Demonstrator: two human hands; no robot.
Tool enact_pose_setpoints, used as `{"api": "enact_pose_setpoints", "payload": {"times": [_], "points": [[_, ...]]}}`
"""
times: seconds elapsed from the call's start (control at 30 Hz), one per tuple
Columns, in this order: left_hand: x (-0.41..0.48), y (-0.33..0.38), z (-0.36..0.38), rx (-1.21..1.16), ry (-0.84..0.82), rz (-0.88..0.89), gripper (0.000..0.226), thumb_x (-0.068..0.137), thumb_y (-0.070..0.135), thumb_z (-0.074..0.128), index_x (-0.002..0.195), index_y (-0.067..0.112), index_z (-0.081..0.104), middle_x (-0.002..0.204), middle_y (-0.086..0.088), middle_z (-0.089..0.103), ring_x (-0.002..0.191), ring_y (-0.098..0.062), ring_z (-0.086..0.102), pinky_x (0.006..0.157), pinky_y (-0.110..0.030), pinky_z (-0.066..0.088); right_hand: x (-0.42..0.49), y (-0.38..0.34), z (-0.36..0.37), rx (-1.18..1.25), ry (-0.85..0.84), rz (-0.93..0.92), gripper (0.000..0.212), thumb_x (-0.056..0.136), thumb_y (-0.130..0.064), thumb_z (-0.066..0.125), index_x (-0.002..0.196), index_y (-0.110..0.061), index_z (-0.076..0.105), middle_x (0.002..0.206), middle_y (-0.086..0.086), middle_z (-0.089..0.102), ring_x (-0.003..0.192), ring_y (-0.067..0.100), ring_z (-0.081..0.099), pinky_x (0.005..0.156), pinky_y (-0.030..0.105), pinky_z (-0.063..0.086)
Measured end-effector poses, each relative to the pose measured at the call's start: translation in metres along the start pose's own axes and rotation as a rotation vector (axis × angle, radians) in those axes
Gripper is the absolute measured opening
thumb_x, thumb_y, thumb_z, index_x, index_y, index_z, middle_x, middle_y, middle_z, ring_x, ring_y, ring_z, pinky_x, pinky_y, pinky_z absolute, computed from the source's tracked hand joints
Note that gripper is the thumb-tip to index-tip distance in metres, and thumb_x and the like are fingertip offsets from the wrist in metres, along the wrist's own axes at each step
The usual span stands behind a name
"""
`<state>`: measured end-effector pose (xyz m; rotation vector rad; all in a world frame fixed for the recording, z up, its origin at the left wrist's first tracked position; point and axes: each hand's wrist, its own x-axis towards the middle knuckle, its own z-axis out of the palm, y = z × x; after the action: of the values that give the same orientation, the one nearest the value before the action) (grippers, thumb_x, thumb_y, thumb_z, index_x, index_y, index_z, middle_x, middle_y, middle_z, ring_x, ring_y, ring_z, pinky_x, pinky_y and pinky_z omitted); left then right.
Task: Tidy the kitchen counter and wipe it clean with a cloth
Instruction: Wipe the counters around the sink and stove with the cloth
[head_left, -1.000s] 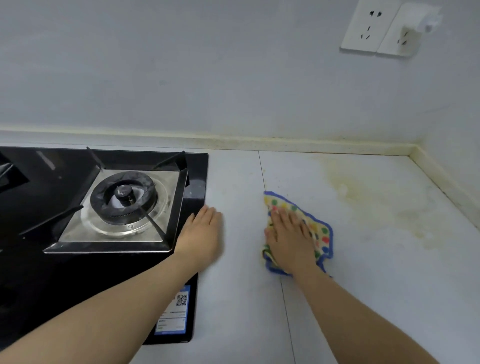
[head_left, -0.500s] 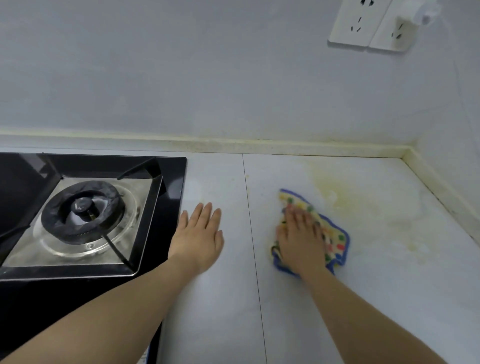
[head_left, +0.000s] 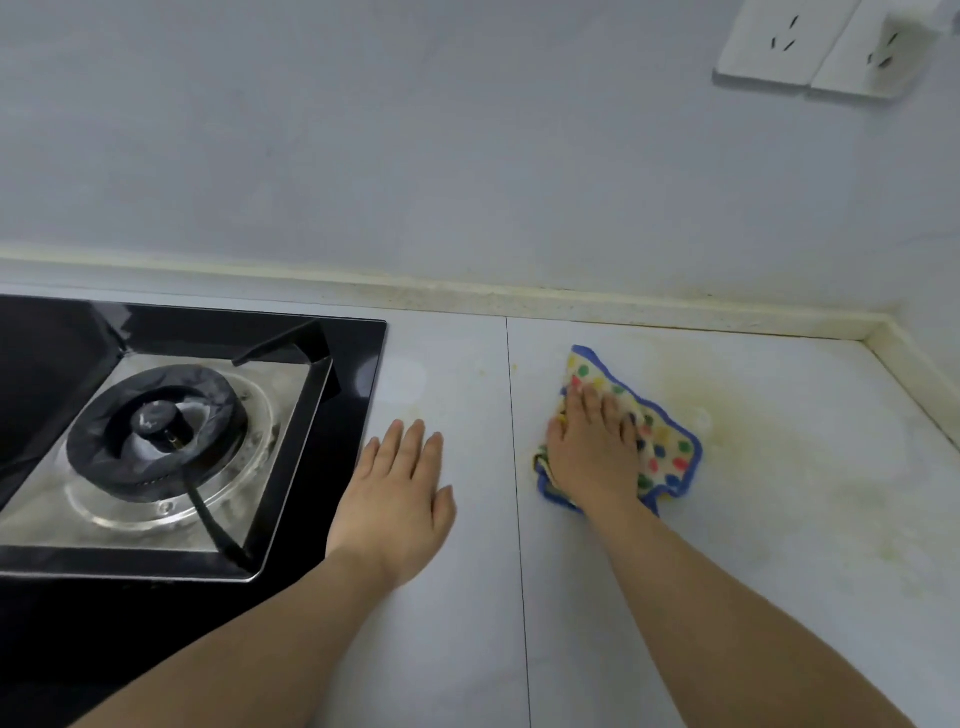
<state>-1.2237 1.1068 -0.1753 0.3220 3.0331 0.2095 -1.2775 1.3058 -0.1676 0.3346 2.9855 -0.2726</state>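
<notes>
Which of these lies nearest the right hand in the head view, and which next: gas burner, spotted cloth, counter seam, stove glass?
1. spotted cloth: directly under the right hand, which presses it flat on the counter.
2. counter seam: just left of that hand.
3. stove glass: further left, beyond the seam.
4. gas burner: farthest left, set within the stove.

cloth (head_left: 670, 457): cream, multicolour dots, blue edge | hob (head_left: 62, 332): black (glossy) | counter (head_left: 727, 597): white, yellow stains

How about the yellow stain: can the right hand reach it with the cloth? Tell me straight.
Probably yes: the right hand presses the cloth just beside the yellow stain, with only bare counter between.
</notes>
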Motion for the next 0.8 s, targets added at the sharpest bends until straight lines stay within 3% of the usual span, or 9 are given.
{"api": "enact_pose_setpoints", "payload": {"times": [0.07, 0.2, 0.3, 0.37, 0.4, 0.5, 0.57, 0.67, 0.8], "points": [[0.000, -0.001, 0.002, 0.010, 0.006, 0.008, 0.088, 0.073, 0.047, -0.014, 0.151, 0.015, 0.010, 0.159, -0.006, 0.004, 0.147, -0.024, -0.003, 0.117, -0.035, -0.007, -0.012, -0.026, 0.006, -0.005, 0.017, -0.088, 0.057, 0.100, -0.032, 0.022, 0.152, -0.017, 0.005, 0.160, 0.005, 0.005, 0.147, 0.025, 0.004, 0.119, 0.042, 0.003], [0.001, -0.002, 0.005, 0.019, 0.066, 0.014, 0.078, 0.083, 0.046, 0.002, 0.145, 0.010, 0.032, 0.153, -0.011, 0.029, 0.144, -0.028, 0.019, 0.114, -0.037, 0.004, -0.014, -0.040, 0.011, -0.059, -0.047, -0.531, 0.054, 0.100, -0.028, 0.025, 0.151, -0.024, 0.010, 0.160, -0.004, 0.007, 0.147, 0.016, 0.004, 0.119, 0.036, 0.000], [0.000, -0.002, 0.005, -0.008, 0.052, 0.024, 0.086, 0.075, 0.048, -0.010, 0.150, 0.013, 0.014, 0.159, -0.007, 0.009, 0.147, -0.024, 0.002, 0.115, -0.034, -0.007, 0.027, -0.027, 0.000, -0.030, -0.019, -0.319, 0.054, 0.100, -0.027, 0.023, 0.151, -0.021, 0.011, 0.159, 0.000, 0.012, 0.147, 0.020, 0.010, 0.119, 0.037, 0.006], [0.001, -0.002, 0.003, -0.029, 0.061, 0.015, 0.086, 0.075, 0.048, -0.010, 0.151, 0.013, 0.014, 0.159, -0.007, 0.008, 0.147, -0.024, 0.000, 0.116, -0.035, -0.006, 0.040, -0.030, -0.002, -0.012, -0.010, -0.109, 0.055, 0.100, -0.029, 0.021, 0.152, -0.018, 0.005, 0.160, 0.003, 0.005, 0.147, 0.023, 0.005, 0.119, 0.039, 0.002], [0.002, -0.002, 0.002, -0.020, 0.061, 0.015, 0.085, 0.077, 0.047, -0.008, 0.150, 0.012, 0.017, 0.158, -0.008, 0.011, 0.147, -0.025, 0.004, 0.117, -0.036, -0.003, 0.038, -0.041, 0.000, -0.007, -0.013, -0.100, 0.055, 0.100, -0.029, 0.021, 0.152, -0.017, 0.004, 0.160, 0.003, 0.003, 0.147, 0.024, 0.003, 0.119, 0.041, 0.001], [0.000, -0.002, 0.004, 0.026, 0.077, 0.022, 0.079, 0.081, 0.045, 0.003, 0.146, 0.009, 0.030, 0.154, -0.012, 0.027, 0.145, -0.028, 0.018, 0.116, -0.038, 0.006, 0.014, -0.078, 0.012, -0.037, -0.040, -0.431, 0.054, 0.100, -0.029, 0.022, 0.152, -0.019, 0.008, 0.160, 0.000, 0.005, 0.147, 0.022, 0.004, 0.119, 0.041, 0.002], [0.001, -0.001, 0.003, 0.023, 0.071, 0.022, 0.084, 0.077, 0.046, -0.006, 0.149, 0.011, 0.020, 0.157, -0.010, 0.016, 0.147, -0.026, 0.009, 0.117, -0.036, 0.000, 0.018, -0.082, 0.012, -0.074, -0.050, -0.578, 0.052, 0.101, -0.030, 0.021, 0.151, -0.021, 0.010, 0.160, -0.001, 0.009, 0.147, 0.020, 0.008, 0.119, 0.040, 0.005], [-0.001, 0.000, -0.001, 0.034, 0.014, 0.007, 0.090, 0.070, 0.046, -0.017, 0.151, 0.015, 0.005, 0.160, -0.005, 0.001, 0.147, -0.022, -0.004, 0.118, -0.035, -0.006, 0.048, -0.053, 0.004, -0.065, 0.013, -0.367, 0.053, 0.100, -0.029, 0.022, 0.151, -0.019, 0.014, 0.157, 0.006, 0.019, 0.144, 0.026, 0.018, 0.116, 0.043, 0.014], [-0.001, -0.001, 0.001, 0.046, 0.000, 0.007, 0.089, 0.072, 0.047, -0.016, 0.151, 0.016, 0.007, 0.160, -0.005, 0.002, 0.147, -0.021, -0.005, 0.119, -0.036, -0.004, 0.046, -0.006, 0.000, 0.008, 0.009, -0.027, 0.054, 0.100, -0.033, 0.017, 0.152, -0.018, 0.007, 0.159, 0.005, 0.009, 0.147, 0.025, 0.008, 0.119, 0.042, 0.004]]}}
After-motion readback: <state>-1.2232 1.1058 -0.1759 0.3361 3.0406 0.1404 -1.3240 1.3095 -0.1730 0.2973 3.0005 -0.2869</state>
